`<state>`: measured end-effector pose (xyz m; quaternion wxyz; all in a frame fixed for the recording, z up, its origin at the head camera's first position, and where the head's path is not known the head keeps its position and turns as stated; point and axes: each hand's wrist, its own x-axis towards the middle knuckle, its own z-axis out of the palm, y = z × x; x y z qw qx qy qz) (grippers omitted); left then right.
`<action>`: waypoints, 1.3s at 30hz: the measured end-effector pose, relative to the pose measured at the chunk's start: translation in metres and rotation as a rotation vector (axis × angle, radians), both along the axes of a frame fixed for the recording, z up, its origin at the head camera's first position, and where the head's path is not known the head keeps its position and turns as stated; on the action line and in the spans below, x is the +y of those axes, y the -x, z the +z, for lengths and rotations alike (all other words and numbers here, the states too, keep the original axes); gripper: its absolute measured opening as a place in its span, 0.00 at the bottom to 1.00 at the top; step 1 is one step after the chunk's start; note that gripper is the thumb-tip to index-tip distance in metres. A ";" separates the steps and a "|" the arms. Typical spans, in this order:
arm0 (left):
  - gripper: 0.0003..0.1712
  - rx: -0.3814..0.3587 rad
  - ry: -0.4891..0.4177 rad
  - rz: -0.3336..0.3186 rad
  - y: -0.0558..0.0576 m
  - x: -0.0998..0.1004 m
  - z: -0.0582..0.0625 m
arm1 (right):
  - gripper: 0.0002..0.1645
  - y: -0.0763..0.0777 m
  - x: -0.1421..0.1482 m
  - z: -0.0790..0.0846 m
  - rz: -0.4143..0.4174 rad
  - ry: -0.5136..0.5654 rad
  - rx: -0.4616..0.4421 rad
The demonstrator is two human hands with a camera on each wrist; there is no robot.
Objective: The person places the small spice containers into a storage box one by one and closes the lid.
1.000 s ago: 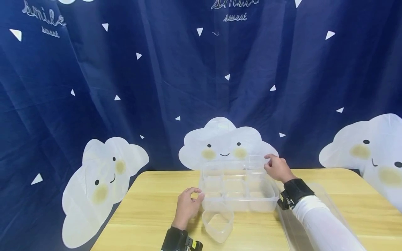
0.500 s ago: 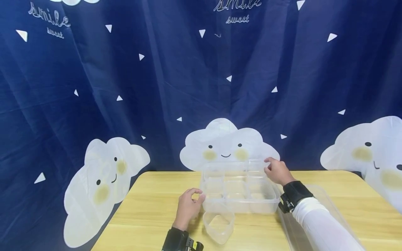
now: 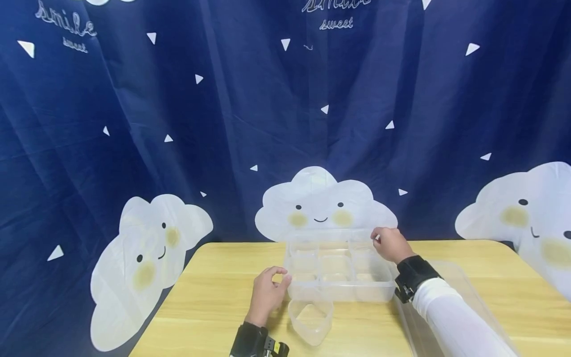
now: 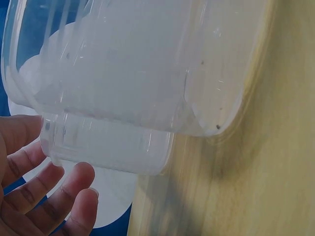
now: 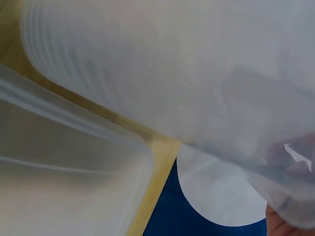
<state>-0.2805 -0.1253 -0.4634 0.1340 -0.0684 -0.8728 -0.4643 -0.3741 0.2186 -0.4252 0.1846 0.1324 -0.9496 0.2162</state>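
A clear plastic storage box (image 3: 357, 292) stands on the table, holding several smaller clear containers in rows. My right hand (image 3: 392, 245) is at its back right corner, fingers curled at the rim of a small clear container (image 3: 361, 247) sitting inside. In the right wrist view, its fingers (image 5: 293, 157) show blurred through the plastic, so the exact grip is partly hidden. My left hand (image 3: 266, 292) is at the box's left side, fingers (image 4: 37, 187) loosely bent and fingertips touching or very near the wall. A heart-shaped clear container (image 3: 314, 334) stands in front of the box, beside this hand.
A large, shallow clear plastic lid or tray (image 3: 461, 285) lies on the table right of the box, under my right forearm. The wooden table (image 3: 200, 292) ends at a dark blue curtain (image 3: 250, 89) with white clouds.
The small container at the back right, raised a second ago, has gone down into the box. My right hand lowered slightly and its fingers curled in. My left hand stayed still.
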 end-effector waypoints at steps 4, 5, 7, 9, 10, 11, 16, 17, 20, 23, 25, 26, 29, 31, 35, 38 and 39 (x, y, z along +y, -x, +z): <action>0.14 0.003 0.002 0.005 0.001 0.000 0.000 | 0.04 0.000 -0.002 0.002 0.010 -0.025 -0.004; 0.13 0.005 0.004 0.006 0.001 0.000 0.000 | 0.04 0.000 -0.002 0.003 0.012 -0.030 -0.003; 0.13 0.010 0.006 0.005 0.002 0.000 0.000 | 0.04 0.000 -0.003 0.003 0.016 -0.039 0.005; 0.14 0.013 0.005 0.004 0.002 -0.001 0.000 | 0.04 0.000 -0.004 0.003 0.019 -0.043 0.015; 0.14 0.015 0.005 0.004 0.002 -0.001 0.000 | 0.04 0.000 -0.004 0.003 0.025 -0.044 0.022; 0.14 0.022 0.007 0.004 0.002 -0.001 0.000 | 0.04 0.001 -0.005 0.003 0.032 -0.048 0.027; 0.13 0.017 0.014 0.016 0.001 -0.003 0.000 | 0.05 0.003 -0.008 -0.001 0.030 -0.060 0.009; 0.13 0.017 0.016 0.016 0.000 -0.003 0.000 | 0.05 0.004 -0.009 -0.002 0.024 -0.065 0.004; 0.13 0.004 0.010 0.013 0.000 -0.003 0.000 | 0.08 0.005 -0.010 -0.003 0.007 -0.088 -0.012; 0.13 -0.003 0.004 0.010 0.000 -0.003 0.000 | 0.11 0.006 -0.011 -0.004 -0.007 -0.110 -0.012; 0.13 -0.005 0.004 0.009 0.000 -0.003 0.000 | 0.12 0.006 -0.011 -0.003 -0.013 -0.122 -0.012; 0.14 -0.006 0.002 0.009 0.001 -0.002 0.000 | 0.12 0.006 -0.011 -0.003 -0.016 -0.128 -0.009; 0.14 -0.003 0.002 0.007 0.002 -0.002 0.000 | 0.12 0.005 -0.012 -0.001 -0.016 -0.139 -0.010; 0.14 0.000 0.001 0.006 0.002 -0.002 0.000 | 0.11 0.005 -0.012 0.001 -0.019 -0.148 -0.018; 0.14 0.000 -0.004 -0.002 0.002 -0.002 0.000 | 0.10 0.005 -0.013 0.002 -0.030 -0.163 -0.062; 0.14 -0.001 -0.005 -0.005 0.002 -0.002 0.001 | 0.10 0.007 -0.012 0.000 -0.037 -0.169 -0.097; 0.15 0.000 -0.005 -0.006 0.002 -0.001 0.001 | 0.10 0.007 -0.012 0.000 -0.040 -0.170 -0.105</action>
